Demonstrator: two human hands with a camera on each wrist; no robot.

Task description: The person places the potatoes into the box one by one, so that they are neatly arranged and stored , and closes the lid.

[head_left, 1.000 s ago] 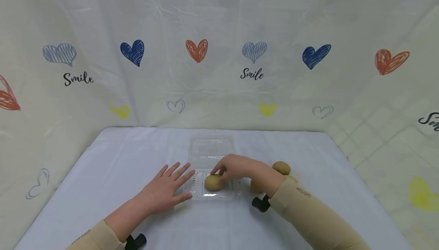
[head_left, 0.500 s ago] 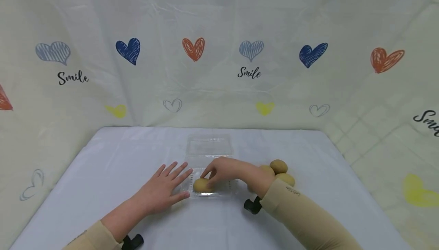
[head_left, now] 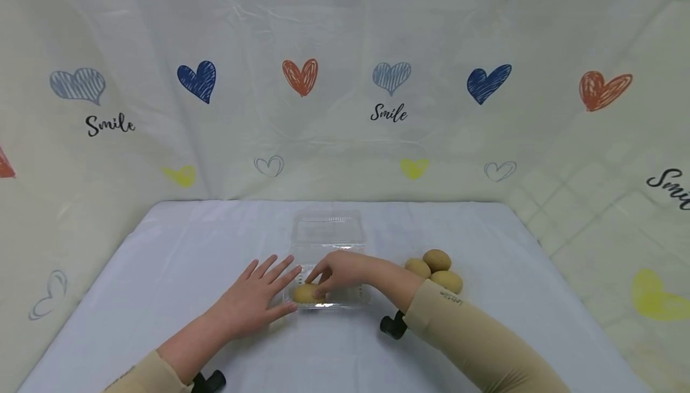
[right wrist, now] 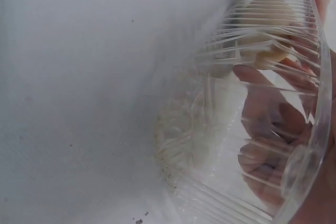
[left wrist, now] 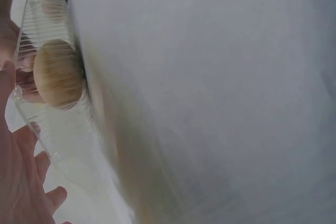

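1. Right hand (head_left: 341,270): its thumb and bent forefinger pinch a potato (head_left: 305,293); the other fingers are partly hidden in the head view. The right wrist view shows them only through glossy, ribbed plastic, so the contact is hard to make out.
2. Left hand (head_left: 261,297): it is released, with the fingers spread. It lies at the left side of the clear box (head_left: 345,307); I cannot tell if the fingertips touch it. The left wrist view cuts off part of this hand.
3. The pinched potato is inside the box, at its left end, and the thumb covers its right part.
4. The lid (head_left: 327,226) lies folded back on the far side; its transparent edges are faint on the white cloth (head_left: 205,243).
5. Three potatoes (head_left: 447,281) sit close together, right of the box. Both sleeves (head_left: 480,333) are cut by the lower picture edge.
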